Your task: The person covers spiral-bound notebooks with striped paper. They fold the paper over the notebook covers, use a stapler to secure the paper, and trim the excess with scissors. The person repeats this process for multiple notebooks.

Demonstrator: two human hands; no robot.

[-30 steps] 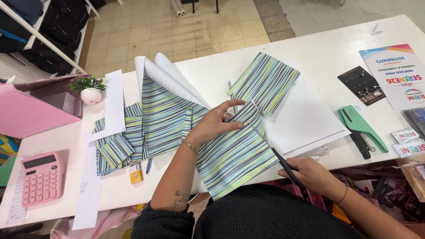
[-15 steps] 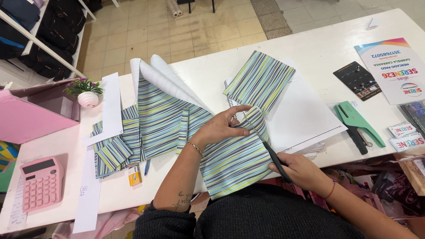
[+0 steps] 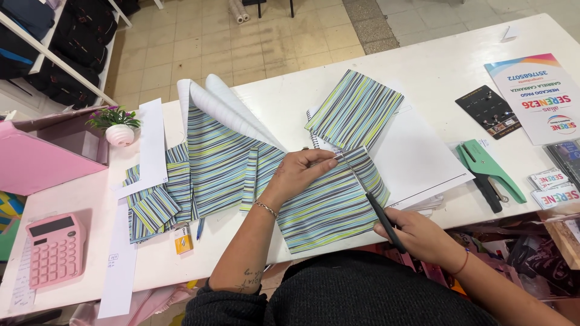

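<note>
A sheet of blue, green and white striped paper (image 3: 314,208) lies over the near edge of the white table (image 3: 423,66). My left hand (image 3: 302,172) presses flat on it, fingertips next to a spiral-bound notebook (image 3: 356,108) with a cover in the same stripes. My right hand (image 3: 417,235) grips a black-handled cutter (image 3: 380,217) whose thin blade lies along the paper toward my left fingertips. More striped paper (image 3: 211,157) spreads left, with cut strips (image 3: 151,205) beside it.
White sheets (image 3: 417,157) lie under the notebook. A green stapler-like tool (image 3: 483,172), a black card (image 3: 492,111), a flyer (image 3: 534,96) and small cards (image 3: 553,187) sit right. A pink calculator (image 3: 54,250), pink box (image 3: 42,157), small potted plant (image 3: 118,124) and white paper strips (image 3: 151,145) are left.
My left hand has stayed pressed on the striped paper while my right hand with the cutter has shifted slightly; the view has drifted a little.
</note>
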